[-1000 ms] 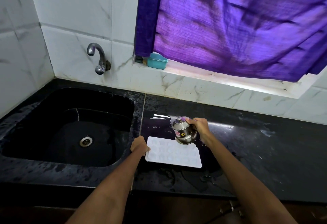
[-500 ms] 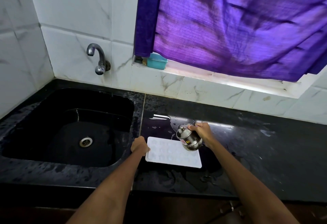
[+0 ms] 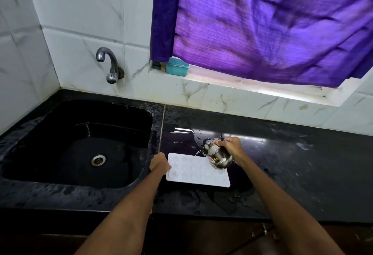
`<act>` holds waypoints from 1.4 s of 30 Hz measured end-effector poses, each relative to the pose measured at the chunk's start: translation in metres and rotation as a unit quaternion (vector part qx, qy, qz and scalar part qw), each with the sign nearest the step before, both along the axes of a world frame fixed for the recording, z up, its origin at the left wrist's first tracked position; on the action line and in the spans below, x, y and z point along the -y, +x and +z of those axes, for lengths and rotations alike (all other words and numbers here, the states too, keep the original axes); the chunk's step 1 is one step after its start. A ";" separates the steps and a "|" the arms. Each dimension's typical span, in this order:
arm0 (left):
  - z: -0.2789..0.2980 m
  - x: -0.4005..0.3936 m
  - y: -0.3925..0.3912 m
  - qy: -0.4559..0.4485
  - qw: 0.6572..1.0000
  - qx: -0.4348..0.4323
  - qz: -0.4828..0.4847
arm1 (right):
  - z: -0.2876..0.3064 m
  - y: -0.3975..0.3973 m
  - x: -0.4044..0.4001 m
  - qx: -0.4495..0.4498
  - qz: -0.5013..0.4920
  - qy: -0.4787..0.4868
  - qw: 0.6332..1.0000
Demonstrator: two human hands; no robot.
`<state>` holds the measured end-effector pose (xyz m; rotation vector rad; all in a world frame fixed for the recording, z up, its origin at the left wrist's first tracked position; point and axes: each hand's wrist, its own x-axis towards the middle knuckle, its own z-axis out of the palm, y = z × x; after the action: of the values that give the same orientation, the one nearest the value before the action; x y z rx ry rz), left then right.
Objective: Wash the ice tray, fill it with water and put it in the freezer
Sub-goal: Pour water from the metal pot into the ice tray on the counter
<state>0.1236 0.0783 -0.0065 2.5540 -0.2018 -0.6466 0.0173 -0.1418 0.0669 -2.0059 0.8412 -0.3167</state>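
I'm at the filling step: my right hand [image 3: 230, 148], closed around the steel pot [image 3: 217, 156], tips water into the ice tray [image 3: 196, 171]. My left hand [image 3: 160, 164] pinches the tray's near-sink edge on the bench [image 3: 302, 174]; the freezer is still to come.

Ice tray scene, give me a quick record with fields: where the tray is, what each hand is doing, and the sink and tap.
tray: white ice tray flat on black counter, right of sink
left hand: holds tray's left edge
right hand: tilts steel pot, spout over tray
tap: no water visible
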 end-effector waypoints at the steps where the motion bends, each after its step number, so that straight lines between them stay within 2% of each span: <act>1: 0.000 0.001 0.000 0.004 1.000 0.003 -0.002 | 0.000 0.000 0.000 0.000 -0.001 0.001 1.000; 14: -0.001 0.001 -0.001 0.008 1.000 0.010 -0.007 | -0.001 0.001 0.000 0.000 -0.005 0.010 1.000; 20: 0.000 0.000 -0.002 0.008 1.000 0.012 -0.010 | 0.000 -0.003 0.000 0.052 -0.064 0.125 0.989; 23: 0.001 0.000 -0.002 0.009 1.000 0.010 -0.011 | 0.006 -0.005 0.004 0.084 -0.080 0.150 0.982; 28: 0.002 0.000 -0.003 0.014 1.000 0.010 -0.011 | 0.012 -0.011 0.010 0.086 -0.084 0.123 0.985; 37: 0.002 0.000 -0.005 0.013 1.000 0.015 -0.010 | -0.003 -0.018 0.016 0.014 -0.087 0.048 0.995; 42: 0.003 0.001 -0.007 0.012 1.000 0.017 -0.007 | -0.009 -0.018 0.015 0.009 -0.068 0.007 0.998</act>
<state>0.1170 0.0776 -0.0040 2.5911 -0.2250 -0.6136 -0.0011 -0.1567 0.0575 -1.9330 0.9680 -0.4045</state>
